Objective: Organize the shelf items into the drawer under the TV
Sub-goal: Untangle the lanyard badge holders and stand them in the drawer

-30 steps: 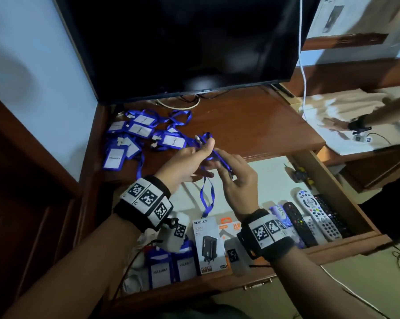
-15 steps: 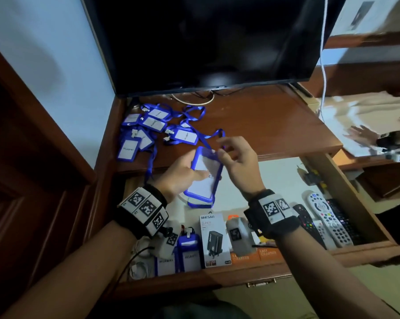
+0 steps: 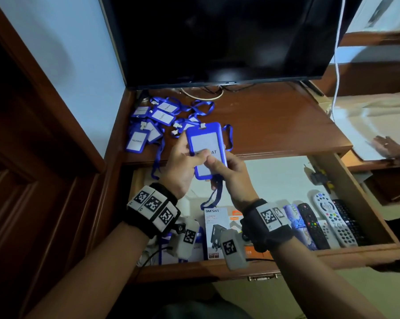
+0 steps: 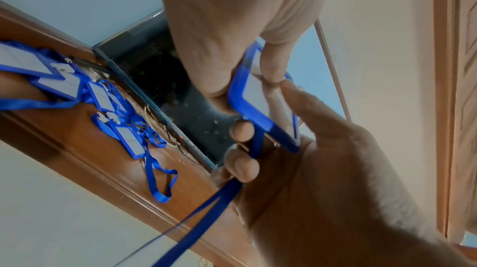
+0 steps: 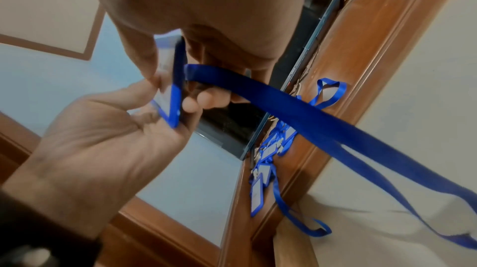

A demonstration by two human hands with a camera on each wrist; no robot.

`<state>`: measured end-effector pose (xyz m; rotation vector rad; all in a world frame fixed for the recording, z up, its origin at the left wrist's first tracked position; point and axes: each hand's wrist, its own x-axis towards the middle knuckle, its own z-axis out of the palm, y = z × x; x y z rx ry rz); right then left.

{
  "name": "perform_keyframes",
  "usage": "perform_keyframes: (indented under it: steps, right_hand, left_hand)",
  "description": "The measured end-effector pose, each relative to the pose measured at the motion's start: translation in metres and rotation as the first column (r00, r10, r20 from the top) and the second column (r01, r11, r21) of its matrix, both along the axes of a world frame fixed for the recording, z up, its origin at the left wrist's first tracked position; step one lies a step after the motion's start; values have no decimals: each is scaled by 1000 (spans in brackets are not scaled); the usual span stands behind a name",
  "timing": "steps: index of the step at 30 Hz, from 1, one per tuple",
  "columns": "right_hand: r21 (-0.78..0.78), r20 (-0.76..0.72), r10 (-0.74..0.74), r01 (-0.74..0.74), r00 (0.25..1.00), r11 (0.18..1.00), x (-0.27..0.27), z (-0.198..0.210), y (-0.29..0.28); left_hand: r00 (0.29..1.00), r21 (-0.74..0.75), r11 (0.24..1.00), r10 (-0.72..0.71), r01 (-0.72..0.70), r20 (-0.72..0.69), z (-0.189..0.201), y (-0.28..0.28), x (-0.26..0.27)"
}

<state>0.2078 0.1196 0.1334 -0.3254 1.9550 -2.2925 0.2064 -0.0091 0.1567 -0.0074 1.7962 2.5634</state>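
Both hands hold a blue badge holder (image 3: 205,139) with a white card upright over the back of the open drawer (image 3: 357,194). My left hand (image 3: 194,157) pinches its left edge, thumb on the card face. My right hand (image 3: 217,165) grips its lower right part and curls fingers (image 4: 242,130) round the blue lanyard (image 3: 215,196), which hangs down into the drawer. In the wrist views the holder (image 4: 258,98) (image 5: 176,87) sits between both thumbs, with the lanyard (image 5: 309,112) trailing away. Several more blue badge holders (image 3: 153,120) lie tangled on the wooden shelf (image 3: 275,125) under the TV (image 3: 217,38).
The drawer's front holds badge holders (image 3: 166,252), a charger box (image 3: 215,231), an orange pack (image 3: 237,217) and several remotes (image 3: 332,219). Its white-lined back part is bare. Another person's hand (image 3: 387,146) rests on papers at the right. A white cable (image 3: 336,65) hangs beside the TV.
Both hands first worked the lanyard strap, then took the badge holder. It now stands upright with its card facing me, slightly higher and nearer the shelf edge.
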Motion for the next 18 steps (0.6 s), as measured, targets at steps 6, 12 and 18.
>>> perform_keyframes:
  steps: [6, 12, 18]
  right_hand:
    - [36, -31, -6, 7, 1000, 999, 9, -2, 2]
    - [124, -44, -2, 8, 999, 992, 10, -4, 17]
    - [143, -59, -22, 30, 998, 989, 10, 4, 34]
  left_hand:
    - [999, 175, 984, 36, -42, 35, 6, -2, 2]
    - [989, 252, 965, 37, -73, 144, 19, -15, -2]
    - [993, -121, 986, -107, 111, 46, 29, -38, 6]
